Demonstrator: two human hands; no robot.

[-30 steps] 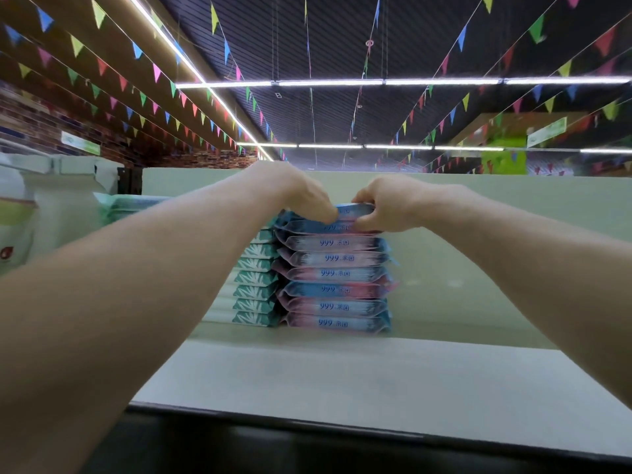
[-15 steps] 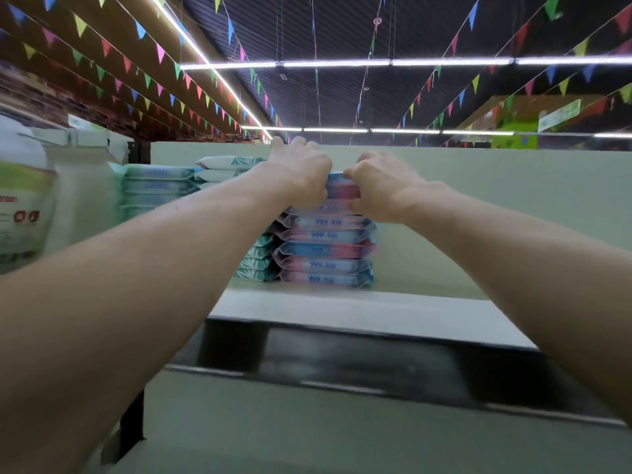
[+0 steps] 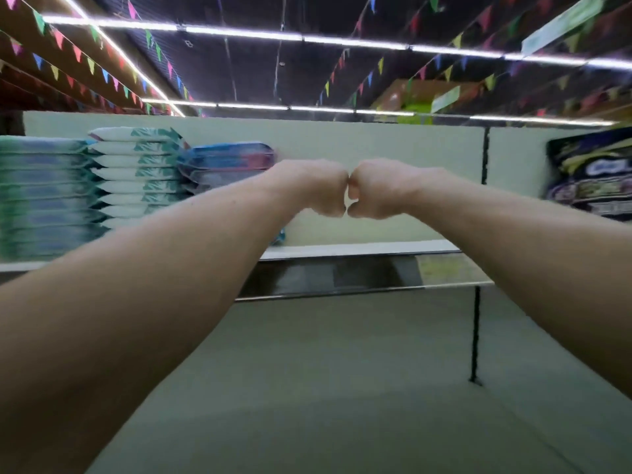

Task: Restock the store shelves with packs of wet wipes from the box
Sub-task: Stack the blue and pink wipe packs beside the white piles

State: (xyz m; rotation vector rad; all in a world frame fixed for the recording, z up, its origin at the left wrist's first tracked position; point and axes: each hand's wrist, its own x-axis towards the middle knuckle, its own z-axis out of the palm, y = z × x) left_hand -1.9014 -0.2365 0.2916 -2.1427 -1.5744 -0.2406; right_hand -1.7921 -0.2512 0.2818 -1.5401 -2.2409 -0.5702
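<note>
Two fists are meeting in front of a store shelf (image 3: 359, 249).
The left hand (image 3: 318, 188) and right hand (image 3: 379, 188) are touching knuckle to knuckle, fingers curled tight, nothing showing inside. The blue-and-pink wet wipes stack (image 3: 227, 159) is sitting on the shelf behind the left wrist, touching a teal-and-white stack (image 3: 136, 172).

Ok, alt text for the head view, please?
The left hand and right hand meet knuckle to knuckle, fingers curled, before a shelf. Stacks of wet wipe packs stand on it at left, a dark bag at right.

Shelf (image 3: 359, 248) open between blue stack (image 3: 227, 159) and dark bag (image 3: 591, 172).
</note>
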